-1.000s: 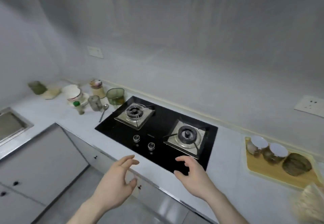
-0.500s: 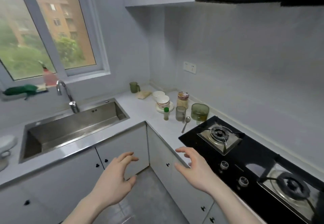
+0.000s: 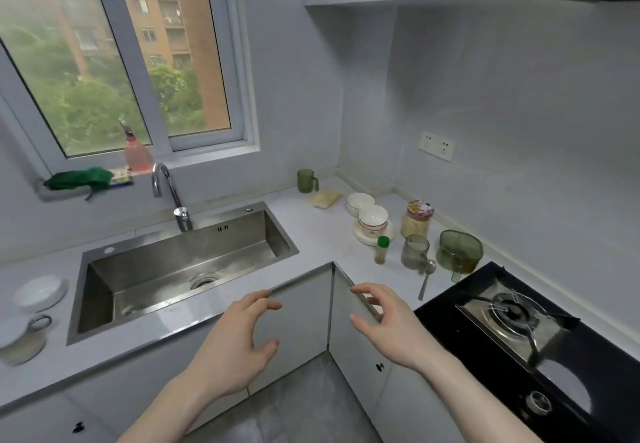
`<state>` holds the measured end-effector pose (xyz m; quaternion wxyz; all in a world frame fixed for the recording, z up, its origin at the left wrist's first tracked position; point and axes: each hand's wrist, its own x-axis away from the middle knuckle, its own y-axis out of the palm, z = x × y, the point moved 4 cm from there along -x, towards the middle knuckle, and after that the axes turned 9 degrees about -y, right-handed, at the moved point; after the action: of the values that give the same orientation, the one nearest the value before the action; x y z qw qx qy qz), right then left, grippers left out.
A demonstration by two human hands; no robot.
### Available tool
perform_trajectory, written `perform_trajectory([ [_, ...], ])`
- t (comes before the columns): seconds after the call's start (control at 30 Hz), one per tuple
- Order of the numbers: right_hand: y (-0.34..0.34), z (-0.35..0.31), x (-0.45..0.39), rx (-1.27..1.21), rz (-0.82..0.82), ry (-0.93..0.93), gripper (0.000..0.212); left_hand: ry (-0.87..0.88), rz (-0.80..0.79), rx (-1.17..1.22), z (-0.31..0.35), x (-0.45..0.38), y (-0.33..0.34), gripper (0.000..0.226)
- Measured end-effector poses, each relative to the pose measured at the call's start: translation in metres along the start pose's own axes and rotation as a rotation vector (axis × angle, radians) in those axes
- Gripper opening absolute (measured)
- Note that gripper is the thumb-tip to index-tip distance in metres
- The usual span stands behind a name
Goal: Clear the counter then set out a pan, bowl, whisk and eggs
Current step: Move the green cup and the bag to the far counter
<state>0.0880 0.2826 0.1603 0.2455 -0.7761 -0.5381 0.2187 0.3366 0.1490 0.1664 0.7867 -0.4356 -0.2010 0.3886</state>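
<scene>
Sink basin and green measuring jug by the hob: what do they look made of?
The rectangular sink basin looks like brushed stainless steel: grey, soft streaky reflections. The green measuring jug seems translucent tinted plastic, possibly glass; the counter shows through its wall.

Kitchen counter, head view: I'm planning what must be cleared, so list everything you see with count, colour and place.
Sink: one, steel, left counter.
Tap: one, chrome, behind sink.
Green mug: one, back corner.
White bowls: several, stacked on a plate in the corner.
Jar: one, patterned lid, right of bowls.
Small bottle: one, green cap, front of bowls.
Clear cup: one, greyish, beside bottle.
Green jug: one, by stove.
Spoon: one, metal, left of stove.
Stove: one, black, right.
Pink bottle: one, windowsill.
Green cloth: one, windowsill.
Left hand: empty, fingers loosely curled.
Right hand: empty, fingers loosely curled.
</scene>
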Motion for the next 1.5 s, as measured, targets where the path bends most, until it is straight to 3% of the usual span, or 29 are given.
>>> perform_trajectory([
  [0.47, -0.019, 0.045, -0.246, -0.029, -0.044, -0.003, 0.042, -0.09, -0.003, -0.058, -0.026, -0.237, -0.013, 0.045],
  [1.07, 0.014, 0.131, -0.496, 0.035, -0.096, 0.22, 0.051, -0.097, -0.285, -0.173, -0.102, -0.57, 0.031, 0.052],
  [1.37, 0.027, 0.171, -0.575, 0.01, -0.048, 0.335, 0.05, -0.122, -0.396, -0.244, -0.117, -0.749, 0.088, 0.063],
  [1.5, 0.025, 0.185, -0.585, 0.027, -0.032, 0.371, 0.051, -0.119, -0.44, -0.324, -0.117, -0.799, 0.115, 0.053],
])
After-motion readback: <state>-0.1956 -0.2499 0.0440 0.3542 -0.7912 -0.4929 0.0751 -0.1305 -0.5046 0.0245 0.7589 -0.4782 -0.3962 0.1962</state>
